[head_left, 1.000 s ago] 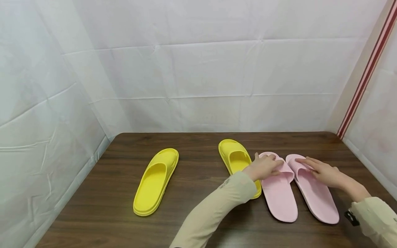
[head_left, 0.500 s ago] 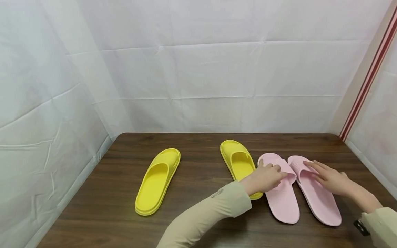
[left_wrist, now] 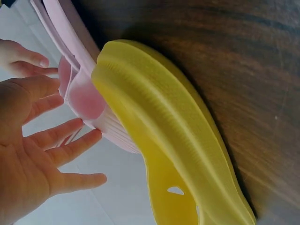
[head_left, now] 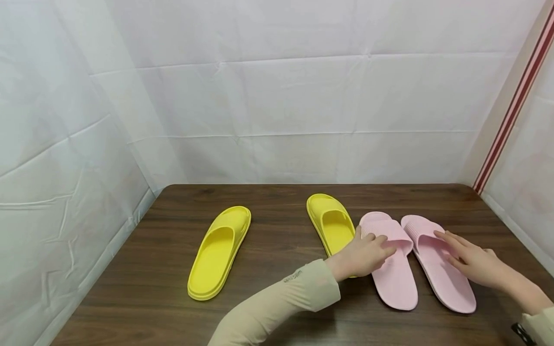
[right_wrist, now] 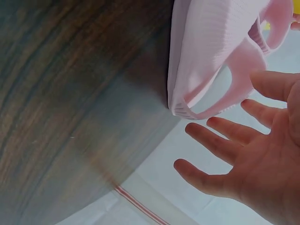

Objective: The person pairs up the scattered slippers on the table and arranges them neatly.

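Observation:
Two pink slippers lie side by side at the right of the table, the left one (head_left: 394, 283) and the right one (head_left: 450, 283), toes pointing away and almost touching. Over the left pink slipper's strap is my left hand (head_left: 361, 254), fingers spread and holding nothing in the left wrist view. Partly beneath that arm lies a yellow slipper (head_left: 324, 209), close beside the pink pair. My right hand (head_left: 476, 262) hovers over the right pink slipper's outer side. Its fingers (right_wrist: 213, 140) are spread, with nothing in them; whether a fingertip touches the strap I cannot tell.
Another yellow slipper (head_left: 216, 262) lies apart on the left of the brown wooden table (head_left: 277, 230). White sheeting (head_left: 277, 105) hangs behind the table and at both sides, with a red-striped band (head_left: 510, 110) at the right.
Both hands have drawn back toward the person, the left one also leftward and the right one rightward, off the straps. The slippers stay where they were on the table.

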{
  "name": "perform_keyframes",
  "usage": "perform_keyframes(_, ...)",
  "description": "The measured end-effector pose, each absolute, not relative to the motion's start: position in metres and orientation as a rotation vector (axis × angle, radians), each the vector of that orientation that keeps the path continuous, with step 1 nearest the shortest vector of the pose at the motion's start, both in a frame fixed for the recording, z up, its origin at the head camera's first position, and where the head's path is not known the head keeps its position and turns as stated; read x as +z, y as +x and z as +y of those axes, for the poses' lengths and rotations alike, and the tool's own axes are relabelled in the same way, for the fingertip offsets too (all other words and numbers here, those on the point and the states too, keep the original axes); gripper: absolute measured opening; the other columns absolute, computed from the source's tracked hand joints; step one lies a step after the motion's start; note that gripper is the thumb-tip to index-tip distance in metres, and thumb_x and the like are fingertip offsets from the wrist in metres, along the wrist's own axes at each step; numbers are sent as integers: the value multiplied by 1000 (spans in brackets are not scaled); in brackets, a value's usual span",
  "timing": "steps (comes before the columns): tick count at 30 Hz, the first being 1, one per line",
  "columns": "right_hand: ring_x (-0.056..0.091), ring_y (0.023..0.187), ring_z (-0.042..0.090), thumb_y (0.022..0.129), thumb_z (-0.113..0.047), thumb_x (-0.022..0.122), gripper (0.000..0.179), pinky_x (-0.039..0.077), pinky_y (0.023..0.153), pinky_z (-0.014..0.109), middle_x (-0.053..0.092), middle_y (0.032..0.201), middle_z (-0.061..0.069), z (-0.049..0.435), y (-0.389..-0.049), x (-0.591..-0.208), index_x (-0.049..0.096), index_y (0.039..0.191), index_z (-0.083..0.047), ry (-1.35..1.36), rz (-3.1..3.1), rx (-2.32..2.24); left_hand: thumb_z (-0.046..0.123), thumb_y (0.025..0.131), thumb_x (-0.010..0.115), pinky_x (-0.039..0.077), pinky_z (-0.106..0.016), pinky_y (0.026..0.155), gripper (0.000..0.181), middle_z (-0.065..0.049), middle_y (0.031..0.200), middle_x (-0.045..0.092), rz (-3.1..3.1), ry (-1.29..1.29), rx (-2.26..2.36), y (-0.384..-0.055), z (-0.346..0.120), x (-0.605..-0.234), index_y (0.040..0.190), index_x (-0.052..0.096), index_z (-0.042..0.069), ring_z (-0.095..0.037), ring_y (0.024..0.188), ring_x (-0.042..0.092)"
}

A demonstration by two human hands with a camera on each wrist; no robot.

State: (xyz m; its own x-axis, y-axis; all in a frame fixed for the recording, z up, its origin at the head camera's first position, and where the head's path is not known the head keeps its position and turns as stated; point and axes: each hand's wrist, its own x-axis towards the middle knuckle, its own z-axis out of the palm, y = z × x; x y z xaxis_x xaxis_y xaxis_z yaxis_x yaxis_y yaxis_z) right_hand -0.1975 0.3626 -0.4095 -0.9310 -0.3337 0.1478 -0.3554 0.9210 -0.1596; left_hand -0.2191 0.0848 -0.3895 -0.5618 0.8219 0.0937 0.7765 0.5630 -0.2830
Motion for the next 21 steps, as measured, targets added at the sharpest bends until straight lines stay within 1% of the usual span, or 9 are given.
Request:
perform_keyframes(6, 55, 98, 46, 84, -18, 59, 59, 38, 63, 60, 43, 125, 30, 361, -197, -414, 30, 136, -14, 525, -2950, 260, 34, 90, 47, 35, -49, 96, 30, 6, 117, 50, -2612, -1324, 335, -218, 86, -393, 120, 46, 31, -12, 101, 51)
perform_keyframes(13, 54, 100, 48, 84, -20, 58, 60, 36, 65, 64, 42, 127, 29, 359, -198, -416, 30, 137, -17, 514, -2961, 253, 34, 89, 49, 35, -51, 96, 30, 7, 112, 51, -2624, -1313, 305, -221, 87, -397, 118, 46, 29, -10, 100, 53)
perform_keyframes(21, 53, 101, 48, 83, -23, 60, 64, 38, 63, 59, 41, 128, 30, 351, -201, -414, 28, 139, -17, 509, -2989, 236, 36, 88, 50, 33, -52, 97, 34, 9, 116, 51, -2662, -1284, 332, -225, 88, -398, 122, 46, 33, -9, 104, 53)
